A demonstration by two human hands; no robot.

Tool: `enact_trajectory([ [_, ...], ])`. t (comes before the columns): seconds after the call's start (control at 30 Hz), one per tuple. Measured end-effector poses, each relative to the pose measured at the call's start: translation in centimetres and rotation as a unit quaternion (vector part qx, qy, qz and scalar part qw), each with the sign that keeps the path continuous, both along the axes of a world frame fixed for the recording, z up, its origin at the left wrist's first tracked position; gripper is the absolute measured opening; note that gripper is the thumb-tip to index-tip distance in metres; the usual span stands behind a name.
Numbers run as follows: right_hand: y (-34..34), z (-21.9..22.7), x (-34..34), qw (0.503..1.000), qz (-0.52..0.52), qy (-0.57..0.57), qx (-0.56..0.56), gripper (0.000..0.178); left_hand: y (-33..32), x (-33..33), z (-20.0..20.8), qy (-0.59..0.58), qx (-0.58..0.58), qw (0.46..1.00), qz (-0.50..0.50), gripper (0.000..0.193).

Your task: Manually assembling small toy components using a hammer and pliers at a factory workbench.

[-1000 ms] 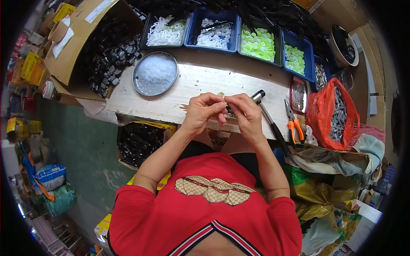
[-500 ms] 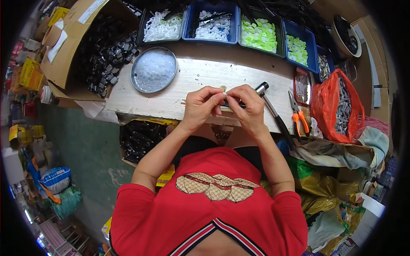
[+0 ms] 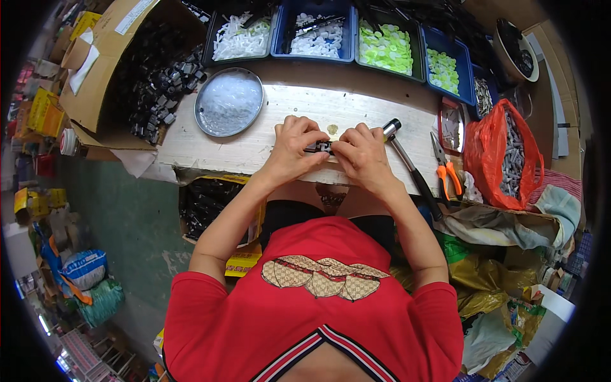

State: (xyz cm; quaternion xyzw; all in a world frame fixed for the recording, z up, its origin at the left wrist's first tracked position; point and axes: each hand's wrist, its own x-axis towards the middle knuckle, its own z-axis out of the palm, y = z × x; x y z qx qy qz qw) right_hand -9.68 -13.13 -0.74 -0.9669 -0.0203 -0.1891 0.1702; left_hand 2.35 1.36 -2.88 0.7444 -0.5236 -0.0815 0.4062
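head-worn fisheye looks down on the nearby workbench [image 3: 299, 102]

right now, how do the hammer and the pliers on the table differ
The hammer has one straight handle with a black grip; the pliers have two orange handles. The hammer looks longer than the pliers. The hammer lies nearer the right hand; the pliers lie farther to the right. Both lie at the right of the table, handles toward its near edge.

Your white workbench [image 3: 286, 102]
Bins [image 3: 312, 58] along far edge; round dish [image 3: 216, 133] toward left edge; hammer [image 3: 420, 183], pliers [image 3: 443, 161] toward near-right corner.
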Motion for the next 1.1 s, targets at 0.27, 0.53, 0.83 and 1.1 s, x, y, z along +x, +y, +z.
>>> enact_trajectory([
  [0.27,-0.9,-0.1,-0.6,0.997,0.002,-0.015,0.071,0.017,-1.4,0.2,1.7,-0.028,0.069,0.997,-0.026,0.022],
  [0.53,-7.9,2.1,-4.6,0.976,-0.139,-0.064,0.158,0.011,-5.9,0.6,6.3,-0.233,0.206,0.938,-0.154,0.018],
  [0.83,-15.6,1.1,-8.7,0.927,-0.364,0.074,0.045,0.013,-29.5,-0.2,6.3,-0.367,0.029,0.918,-0.148,0.008],
  [1.1,-17.3,0.1,-8.2,0.917,-0.354,0.186,-0.012,0.014,-34.8,-0.7,3.3,-0.364,0.175,0.890,-0.210,0.012],
])
